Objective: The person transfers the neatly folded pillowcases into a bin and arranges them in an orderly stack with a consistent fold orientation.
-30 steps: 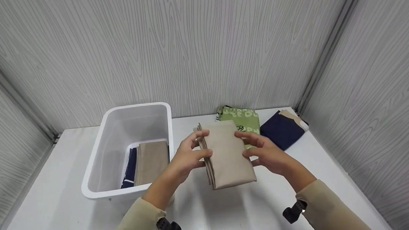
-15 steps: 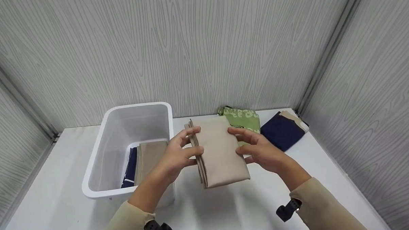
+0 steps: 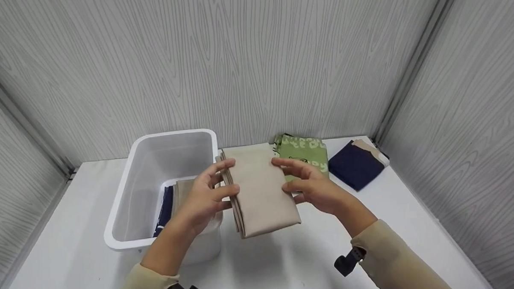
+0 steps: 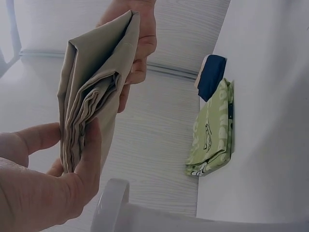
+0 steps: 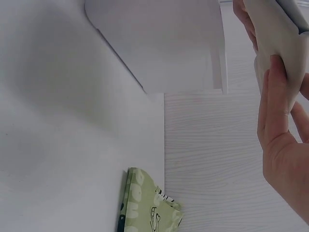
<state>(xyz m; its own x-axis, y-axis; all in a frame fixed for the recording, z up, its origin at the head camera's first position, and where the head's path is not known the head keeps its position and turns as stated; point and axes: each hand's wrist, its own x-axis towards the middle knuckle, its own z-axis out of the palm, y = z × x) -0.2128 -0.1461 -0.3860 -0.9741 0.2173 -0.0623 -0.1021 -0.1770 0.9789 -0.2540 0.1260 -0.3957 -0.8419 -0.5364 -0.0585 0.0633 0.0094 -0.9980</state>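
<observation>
Beige cloth shifted left, closer to the bin

Since the earlier frame, the folded beige cloth [image 3: 263, 191] and both hands had moved to the left together, while the white bin [image 3: 167, 156] had stayed put. The cloth was held up off the surface [image 3: 71, 219], just beside the bin's right side. In the head view its far left corner met the line of the bin's right rim; whether any of it was truly over the opening could not be told.

The left hand [image 3: 203, 195] was the nearer one to the bin, its forearm crossing in front of the bin's near right corner. Its thumb and fingers pinched the layered left edge. The right hand [image 3: 316, 185] gripped the opposite edge, thumb on the front face, so the cloth sat between the two.

The cloth's long axis ran from near to far, its far end leaning a little left; the bin's longer sides also ran near to far, but leaned slightly right. The stacked folds faced the bin. Inside it, a navy cloth [image 3: 164, 207] and a brown cloth [image 3: 183, 190] lay side by side. A green cloth [image 3: 304, 149] lay behind the right hand, with another dark blue cloth [image 3: 356, 164] farther right.
</observation>
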